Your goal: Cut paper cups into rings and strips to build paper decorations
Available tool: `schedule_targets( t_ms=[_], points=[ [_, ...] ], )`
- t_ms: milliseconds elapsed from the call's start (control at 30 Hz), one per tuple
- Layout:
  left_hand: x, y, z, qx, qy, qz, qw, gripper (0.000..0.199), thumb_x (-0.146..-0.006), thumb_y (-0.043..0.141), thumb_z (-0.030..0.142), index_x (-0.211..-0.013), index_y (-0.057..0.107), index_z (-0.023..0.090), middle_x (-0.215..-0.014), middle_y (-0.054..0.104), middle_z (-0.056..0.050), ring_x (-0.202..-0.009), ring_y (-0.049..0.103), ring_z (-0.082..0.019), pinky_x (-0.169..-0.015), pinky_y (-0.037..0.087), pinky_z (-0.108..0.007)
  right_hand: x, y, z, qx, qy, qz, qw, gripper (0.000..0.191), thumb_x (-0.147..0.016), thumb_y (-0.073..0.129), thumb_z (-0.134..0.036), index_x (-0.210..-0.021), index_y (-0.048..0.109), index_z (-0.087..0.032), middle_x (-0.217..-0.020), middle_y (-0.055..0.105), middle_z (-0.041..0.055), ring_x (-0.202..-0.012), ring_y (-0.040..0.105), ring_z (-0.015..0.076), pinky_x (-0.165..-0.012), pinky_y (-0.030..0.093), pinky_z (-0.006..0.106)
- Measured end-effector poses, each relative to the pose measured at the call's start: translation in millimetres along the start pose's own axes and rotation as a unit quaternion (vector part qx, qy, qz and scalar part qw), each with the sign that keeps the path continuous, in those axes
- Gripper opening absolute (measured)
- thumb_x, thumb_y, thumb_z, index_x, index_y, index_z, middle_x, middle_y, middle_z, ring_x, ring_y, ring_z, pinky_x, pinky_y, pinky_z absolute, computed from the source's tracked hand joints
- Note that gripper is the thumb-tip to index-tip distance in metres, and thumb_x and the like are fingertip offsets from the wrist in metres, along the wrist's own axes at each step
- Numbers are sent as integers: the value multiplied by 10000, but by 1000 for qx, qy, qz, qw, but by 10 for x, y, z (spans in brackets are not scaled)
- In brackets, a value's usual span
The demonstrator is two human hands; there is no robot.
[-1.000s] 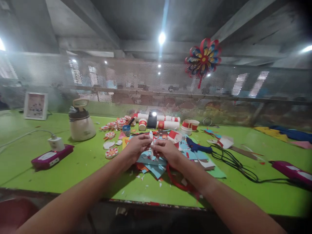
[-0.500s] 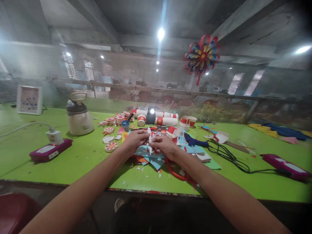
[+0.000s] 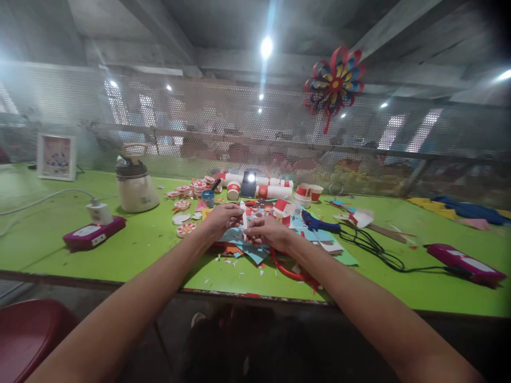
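Note:
Between both hands I hold a narrow white strip of paper [image 3: 245, 217], upright and pointed at its ends. My left hand [image 3: 227, 218] pinches it near the top from the left side. Lower down, the fingers of my right hand [image 3: 268, 232] are closed on it from the right. Beneath my hands lies a pile of blue paper sheets [image 3: 255, 253] with small scraps around it. A cut red and white paper cup [image 3: 282, 208] sits just beyond my right hand. Red scissor-like handles [image 3: 293, 274] show partly under my right forearm.
A blue glue gun [image 3: 319, 223] with a black cable lies to the right, near a purple power strip [image 3: 465, 263]. Left are another power strip [image 3: 93, 234] and a large jug [image 3: 136, 186]. Behind stand stacked paper cups [image 3: 275, 192], flowered discs [image 3: 187, 229] and a phone [image 3: 248, 186] with its light on.
The view has tilted down and shifted slightly left, so the table appears higher and a little to the right. Both hands still hold the white strip in nearly the same pose.

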State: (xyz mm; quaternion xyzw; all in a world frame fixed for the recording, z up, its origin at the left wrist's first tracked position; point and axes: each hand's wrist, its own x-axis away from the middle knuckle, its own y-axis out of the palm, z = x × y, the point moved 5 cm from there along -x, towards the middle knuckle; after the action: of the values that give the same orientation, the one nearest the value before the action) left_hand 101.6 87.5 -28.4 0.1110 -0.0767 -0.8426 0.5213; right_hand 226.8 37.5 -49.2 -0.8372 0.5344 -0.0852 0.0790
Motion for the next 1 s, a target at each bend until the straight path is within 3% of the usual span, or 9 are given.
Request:
schedule_targets(
  t_ms=[567, 1000],
  points=[
    [32, -31, 51, 20, 20, -1, 1000, 157, -633, 742, 178, -692, 613, 111, -573, 586, -8, -518, 569, -95, -519, 431, -206, 45, -2, -63, -1, -13, -23, 1000, 226, -912, 556, -295, -1072, 592, -140, -1017, 637, 52, -810, 638, 161, -692, 541, 336],
    [18, -52, 53, 24, 23, 29, 999, 167, -630, 740, 178, -686, 597, 113, -554, 586, 0, -505, 564, -95, -512, 437, -208, 8, 36, 24, 43, -5, -35, 998, 205, -908, 563, -285, -1043, 599, -136, -989, 641, 44, -794, 638, 156, -687, 540, 332]
  ],
)
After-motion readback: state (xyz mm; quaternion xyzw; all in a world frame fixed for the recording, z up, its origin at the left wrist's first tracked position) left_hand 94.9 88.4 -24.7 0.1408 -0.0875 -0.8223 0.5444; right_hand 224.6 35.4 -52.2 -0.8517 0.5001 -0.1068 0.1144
